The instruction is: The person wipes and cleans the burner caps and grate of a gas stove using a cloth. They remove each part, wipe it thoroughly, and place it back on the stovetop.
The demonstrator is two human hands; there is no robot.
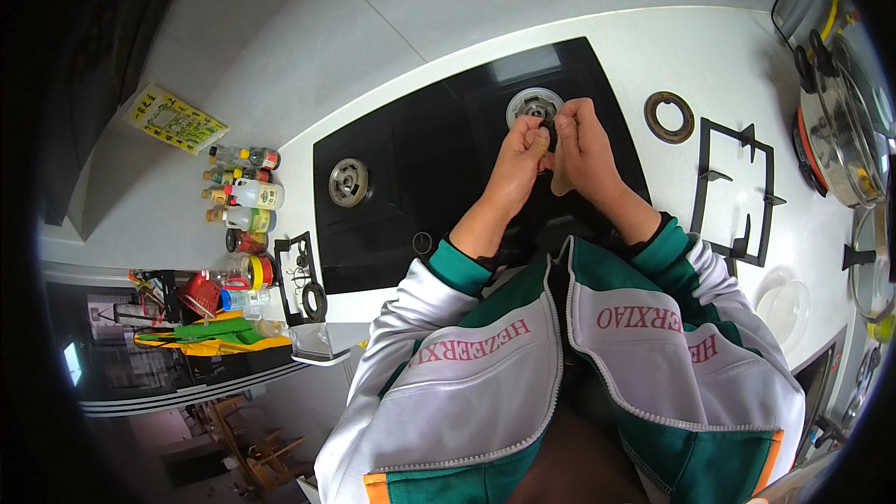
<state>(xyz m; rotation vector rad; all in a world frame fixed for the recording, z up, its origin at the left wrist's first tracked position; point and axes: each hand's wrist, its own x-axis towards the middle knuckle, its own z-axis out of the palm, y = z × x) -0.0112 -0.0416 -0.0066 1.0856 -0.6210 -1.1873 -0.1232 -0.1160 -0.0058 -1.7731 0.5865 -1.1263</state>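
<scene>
Both of my hands meet over the right part of a black gas hob [448,175], just in front of the right burner [533,103]. Between thumb and fingers, my left hand [521,157] grips a small dark part [549,131]. My right hand [584,147] pinches a thin brownish cloth or pad [561,171] that hangs down against that part. The fingers hide most of the dark part, so its exact kind cannot be told. At the hob's left, another burner [348,183] sits without a pan support over it.
A dark burner ring [652,119] and a black pan support [768,231] lie on the white worktop at right, near a glass-lidded pot [833,126]. Another pan support [283,280] with a ring lies at left, beside several bottles [255,194]. A clear plastic bowl [784,311] stands at lower right.
</scene>
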